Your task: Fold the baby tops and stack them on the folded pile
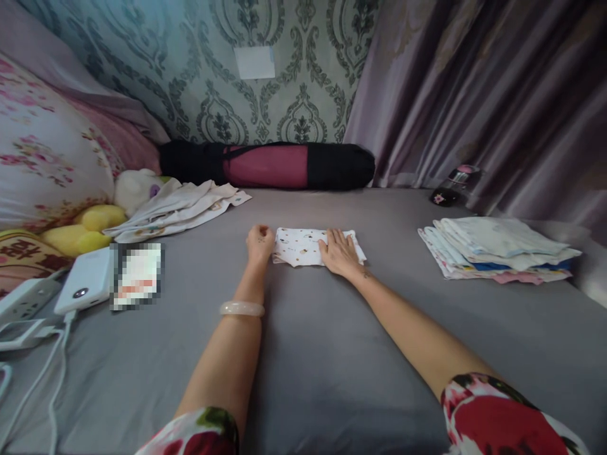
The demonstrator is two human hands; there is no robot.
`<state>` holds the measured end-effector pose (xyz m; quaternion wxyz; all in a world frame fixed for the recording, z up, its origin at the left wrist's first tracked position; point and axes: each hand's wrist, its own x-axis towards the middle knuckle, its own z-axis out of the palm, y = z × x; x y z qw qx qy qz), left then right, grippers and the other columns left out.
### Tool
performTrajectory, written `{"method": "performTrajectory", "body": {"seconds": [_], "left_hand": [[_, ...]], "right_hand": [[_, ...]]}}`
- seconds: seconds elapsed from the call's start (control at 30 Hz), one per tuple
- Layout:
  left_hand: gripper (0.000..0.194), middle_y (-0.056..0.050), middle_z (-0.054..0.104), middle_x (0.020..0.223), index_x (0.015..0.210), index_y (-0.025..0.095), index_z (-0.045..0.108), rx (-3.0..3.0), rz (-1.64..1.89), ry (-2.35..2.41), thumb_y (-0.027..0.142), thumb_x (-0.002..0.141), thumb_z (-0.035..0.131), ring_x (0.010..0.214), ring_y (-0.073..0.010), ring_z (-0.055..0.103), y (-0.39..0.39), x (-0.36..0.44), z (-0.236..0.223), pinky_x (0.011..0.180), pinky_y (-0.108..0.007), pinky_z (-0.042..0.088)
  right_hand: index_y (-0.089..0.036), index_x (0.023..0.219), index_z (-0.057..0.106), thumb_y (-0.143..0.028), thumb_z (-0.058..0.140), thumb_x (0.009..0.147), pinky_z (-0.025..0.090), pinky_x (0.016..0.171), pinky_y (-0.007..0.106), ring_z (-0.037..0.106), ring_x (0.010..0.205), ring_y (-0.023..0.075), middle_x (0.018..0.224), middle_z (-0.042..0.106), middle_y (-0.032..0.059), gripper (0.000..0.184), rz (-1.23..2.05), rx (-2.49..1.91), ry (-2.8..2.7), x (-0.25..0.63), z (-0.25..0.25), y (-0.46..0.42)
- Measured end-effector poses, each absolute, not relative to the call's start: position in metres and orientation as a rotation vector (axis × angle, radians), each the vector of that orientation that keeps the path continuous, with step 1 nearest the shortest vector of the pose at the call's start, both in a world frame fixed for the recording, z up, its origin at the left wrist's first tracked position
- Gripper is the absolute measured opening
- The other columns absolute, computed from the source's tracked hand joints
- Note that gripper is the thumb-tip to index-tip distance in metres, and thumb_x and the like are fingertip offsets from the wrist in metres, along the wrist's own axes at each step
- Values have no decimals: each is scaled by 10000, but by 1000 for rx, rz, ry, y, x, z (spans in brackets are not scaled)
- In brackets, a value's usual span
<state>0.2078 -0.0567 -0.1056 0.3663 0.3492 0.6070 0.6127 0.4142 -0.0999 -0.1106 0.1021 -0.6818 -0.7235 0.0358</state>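
A small folded white cloth with tiny dark and brown prints lies on the grey bed sheet in front of me. My right hand rests flat on its right part, fingers stretched out and pointing away from me. At the cloth's left edge, my left hand is closed with its fingers curled; what it holds, if anything, is hidden. A pale bangle circles my left forearm.
On the right is a stack of folded cloths, with a dark bottle behind it. Loose pale cloths lie back left, near a yellow plush toy. A power bank and power strip sit left. A black-and-maroon bag lines the wall.
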Motion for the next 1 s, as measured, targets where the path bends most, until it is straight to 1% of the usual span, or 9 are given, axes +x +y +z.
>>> {"method": "performTrajectory", "body": {"seconds": [0.1, 0.2, 0.27, 0.4, 0.53, 0.63, 0.73, 0.87, 1.0], "left_hand": [[270, -67, 558, 716, 527, 207, 527, 1088, 1529, 1678, 112, 608, 767, 1054, -270, 542, -61, 209, -107, 847, -275, 435], [395, -109, 582, 785, 473, 206, 443, 1187, 1488, 1737, 153, 557, 825, 1198, -322, 462, -62, 209, -111, 924, -306, 417], [422, -127, 597, 826, 468, 206, 418, 1151, 1494, 1723, 150, 544, 828, 1239, -341, 429, -61, 209, -114, 940, -322, 414], [435, -145, 606, 881, 466, 204, 415, 1076, 1494, 1698, 123, 505, 840, 1263, -361, 410, -58, 208, -117, 922, -335, 425], [446, -139, 608, 890, 453, 202, 444, 1100, 1415, 1783, 126, 416, 881, 1252, -396, 419, -55, 207, -114, 880, -358, 436], [424, -101, 608, 784, 474, 213, 471, 1003, 1377, 1786, 104, 406, 875, 1148, -375, 514, -53, 206, -109, 785, -327, 450], [360, -46, 559, 606, 522, 227, 520, 1039, 1224, 1751, 149, 479, 868, 900, -306, 609, -53, 204, -107, 652, -270, 423], [268, -13, 507, 506, 576, 214, 584, 1073, 1138, 1699, 177, 563, 849, 648, -225, 564, -55, 201, -102, 552, -251, 356], [233, 22, 458, 464, 607, 192, 599, 946, 1042, 1741, 212, 594, 831, 482, -161, 462, -58, 200, -90, 491, -251, 300]], "right_hand": [[-98, 1470, 363, -389, 237, 994, 190, 1158, 424, 274, 1429, 244, 1530, 356, 139, 572, 284, -1996, -2105, 422, -99, -93], [-155, 1397, 486, -329, 249, 994, 372, 1029, 302, 488, 1287, 195, 1405, 534, 115, 499, 372, -2000, -1912, 447, -83, -83], [-164, 1254, 618, -307, 280, 986, 442, 894, 281, 605, 1131, 210, 1226, 662, 123, 455, 369, -2124, -1758, 471, -75, -79], [-153, 948, 747, -381, 374, 965, 462, 737, 302, 673, 969, 266, 1023, 724, 167, 438, 481, -2461, -1597, 507, -76, -78], [-122, 898, 748, -431, 427, 948, 472, 688, 320, 685, 926, 291, 986, 721, 210, 448, 520, -2497, -1560, 508, -86, -80], [-121, 889, 739, -464, 432, 945, 477, 644, 308, 694, 851, 268, 937, 729, 196, 463, 630, -2419, -1522, 496, -89, -80], [-126, 901, 729, -444, 458, 938, 462, 588, 274, 687, 782, 228, 898, 738, 155, 419, 726, -2298, -1484, 487, -87, -83], [-158, 890, 725, -362, 539, 902, 425, 550, 211, 662, 735, 157, 865, 739, 74, 276, 804, -2134, -1435, 484, -81, -94], [-164, 772, 710, -271, 589, 847, 364, 491, 187, 581, 571, 104, 673, 679, 7, 178, 903, -2043, -1390, 486, -72, -104]]}}
